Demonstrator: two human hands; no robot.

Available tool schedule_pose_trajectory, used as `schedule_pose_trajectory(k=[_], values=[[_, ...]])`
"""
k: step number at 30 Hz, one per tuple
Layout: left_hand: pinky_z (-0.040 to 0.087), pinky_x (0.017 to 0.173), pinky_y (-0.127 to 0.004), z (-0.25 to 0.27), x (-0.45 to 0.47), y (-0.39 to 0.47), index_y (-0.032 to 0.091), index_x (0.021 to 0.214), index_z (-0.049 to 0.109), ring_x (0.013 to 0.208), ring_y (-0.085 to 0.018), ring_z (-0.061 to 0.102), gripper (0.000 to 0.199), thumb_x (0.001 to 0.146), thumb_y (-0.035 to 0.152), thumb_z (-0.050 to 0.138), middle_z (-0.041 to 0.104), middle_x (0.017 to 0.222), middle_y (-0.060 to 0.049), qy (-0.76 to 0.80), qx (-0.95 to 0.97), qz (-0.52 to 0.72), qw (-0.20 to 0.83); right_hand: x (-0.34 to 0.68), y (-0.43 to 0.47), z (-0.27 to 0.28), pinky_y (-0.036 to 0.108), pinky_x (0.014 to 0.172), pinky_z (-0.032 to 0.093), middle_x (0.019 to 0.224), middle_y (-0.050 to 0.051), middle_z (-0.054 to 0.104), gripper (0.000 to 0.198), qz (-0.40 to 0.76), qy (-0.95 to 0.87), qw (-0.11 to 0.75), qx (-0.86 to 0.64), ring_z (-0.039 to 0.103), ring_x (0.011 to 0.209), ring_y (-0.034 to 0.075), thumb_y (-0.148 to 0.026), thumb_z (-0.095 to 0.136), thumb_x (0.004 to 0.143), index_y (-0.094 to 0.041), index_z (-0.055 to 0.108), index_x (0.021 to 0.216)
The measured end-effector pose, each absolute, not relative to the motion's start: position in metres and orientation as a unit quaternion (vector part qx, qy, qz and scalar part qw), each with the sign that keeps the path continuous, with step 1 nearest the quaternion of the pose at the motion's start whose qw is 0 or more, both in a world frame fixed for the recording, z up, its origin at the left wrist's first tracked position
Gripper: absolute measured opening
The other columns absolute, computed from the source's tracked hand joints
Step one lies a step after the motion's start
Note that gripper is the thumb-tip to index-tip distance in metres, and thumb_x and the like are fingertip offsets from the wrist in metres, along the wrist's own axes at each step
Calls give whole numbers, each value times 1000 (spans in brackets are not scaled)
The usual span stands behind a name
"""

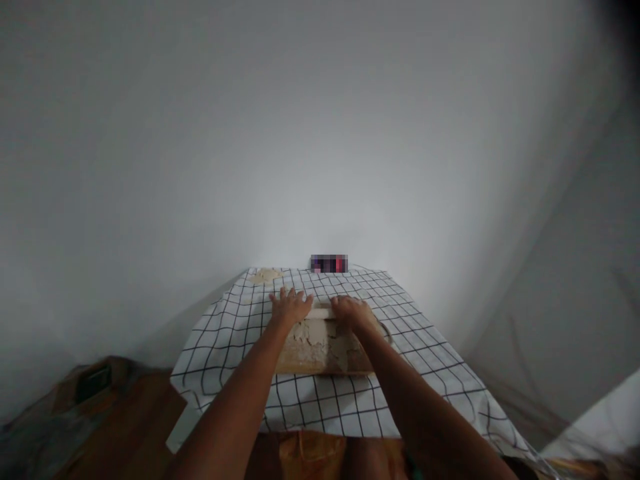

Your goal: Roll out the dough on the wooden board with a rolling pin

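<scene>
A pale rolling pin lies across a wooden board, with only its middle showing between my hands. Beneath and in front of it, a thin, ragged-edged layer of pale dough covers part of the board. My left hand rests on the pin's left end, its fingers spread forward. At the other end, my right hand is bent over the pin with its fingers closer together; its grip underneath is hidden.
A black-and-white checked cloth covers the table. A flat piece of dough lies at its far left corner. Against the wall stands a small dark, blurred-out object. A cardboard box sits on the floor at left.
</scene>
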State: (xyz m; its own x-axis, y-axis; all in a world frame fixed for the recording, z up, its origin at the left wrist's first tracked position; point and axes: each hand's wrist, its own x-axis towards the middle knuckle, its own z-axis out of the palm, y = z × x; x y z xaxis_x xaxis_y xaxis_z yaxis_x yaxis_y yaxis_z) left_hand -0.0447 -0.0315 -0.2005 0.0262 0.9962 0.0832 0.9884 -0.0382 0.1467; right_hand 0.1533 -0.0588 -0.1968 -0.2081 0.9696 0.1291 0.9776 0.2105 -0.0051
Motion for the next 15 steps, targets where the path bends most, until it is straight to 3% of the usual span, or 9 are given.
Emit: schedule_pose_trajectory(k=[6, 11, 15], values=[[23, 128, -76, -202, -41, -83, 26, 152, 66, 162, -44, 37, 62, 112, 58, 31, 56, 167, -13, 676, 726, 121, -30, 155, -103, -198, 43, 115, 44, 139, 16, 75, 37, -53, -772, 118, -623, 61, 140, 30, -26, 43, 110, -23, 73, 132], [37, 125, -66, -203, -42, -115, 21, 150, 67, 149, -39, 54, 59, 110, 55, 39, 66, 156, -15, 658, 736, 153, -49, 156, -118, -204, 39, 114, 47, 132, 13, 79, 38, -34, -771, 133, -622, 66, 133, 27, -25, 44, 108, -23, 76, 128], [32, 130, -65, -213, -44, -141, 18, 160, 57, 159, -39, 44, 71, 108, 63, 37, 56, 167, -16, 653, 743, 148, -20, 153, -130, -214, 37, 111, 49, 137, 14, 77, 39, -55, -779, 119, -613, 67, 133, 27, -19, 44, 107, -23, 76, 129]])
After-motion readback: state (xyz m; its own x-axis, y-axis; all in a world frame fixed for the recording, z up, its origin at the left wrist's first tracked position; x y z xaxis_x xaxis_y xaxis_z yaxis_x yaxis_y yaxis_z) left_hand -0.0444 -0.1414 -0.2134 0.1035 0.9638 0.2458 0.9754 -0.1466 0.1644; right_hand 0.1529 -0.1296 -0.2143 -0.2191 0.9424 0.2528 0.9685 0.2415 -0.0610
